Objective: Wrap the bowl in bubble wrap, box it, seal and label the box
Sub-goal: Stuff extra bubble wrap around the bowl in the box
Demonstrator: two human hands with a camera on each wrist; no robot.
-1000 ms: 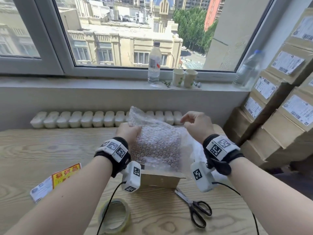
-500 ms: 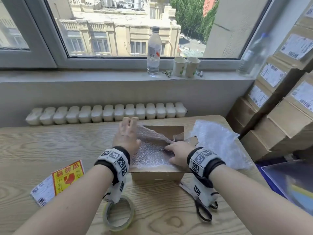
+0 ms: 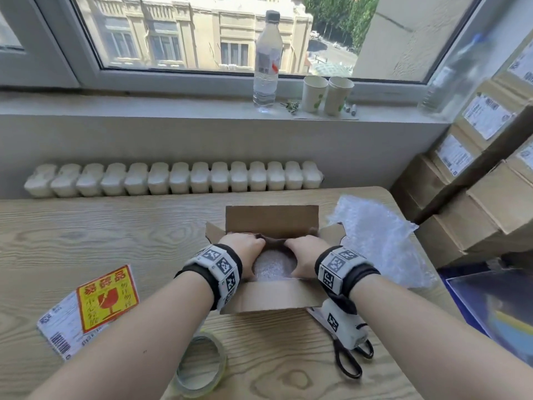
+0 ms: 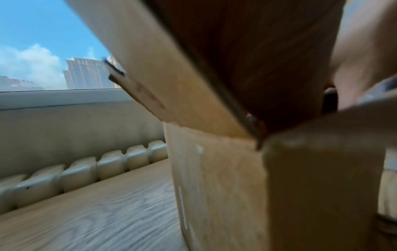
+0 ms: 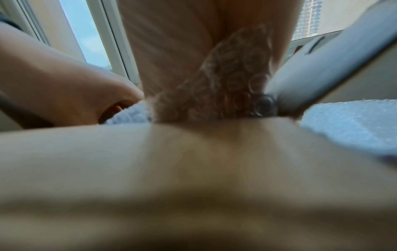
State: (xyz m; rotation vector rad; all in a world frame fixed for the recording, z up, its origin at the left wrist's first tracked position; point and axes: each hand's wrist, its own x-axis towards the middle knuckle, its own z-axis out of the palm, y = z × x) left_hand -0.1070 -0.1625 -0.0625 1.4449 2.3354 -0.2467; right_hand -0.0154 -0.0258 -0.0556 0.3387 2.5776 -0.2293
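An open brown cardboard box [image 3: 271, 295] stands on the wooden table [image 3: 115, 235], flaps up. Inside lies the bubble-wrapped bowl [image 3: 274, 267]. My left hand [image 3: 245, 249] and right hand [image 3: 304, 252] are both down in the box, fingers curled over the bundle's far side, fingertips hidden in the dark gap. The right wrist view shows bubble wrap [image 5: 232, 81] against my hand, above the box wall [image 5: 193, 161]. The left wrist view shows the box's outer corner [image 4: 214, 178]. Clear tape roll [image 3: 200, 368], scissors [image 3: 349, 359], yellow fragile sticker [image 3: 106, 295] and shipping label [image 3: 57, 327] lie nearby.
A loose sheet of bubble wrap [image 3: 375, 235] lies right of the box. Stacked labelled cartons [image 3: 490, 197] rise past the table's right edge. A water bottle [image 3: 266, 59] and two paper cups [image 3: 328, 95] stand on the windowsill. A white ribbed radiator [image 3: 173, 179] runs behind the table.
The wrapped bundle was lowered from above the box down into it. My hands followed, from flat on the wrap to fingers curled deep inside the box.
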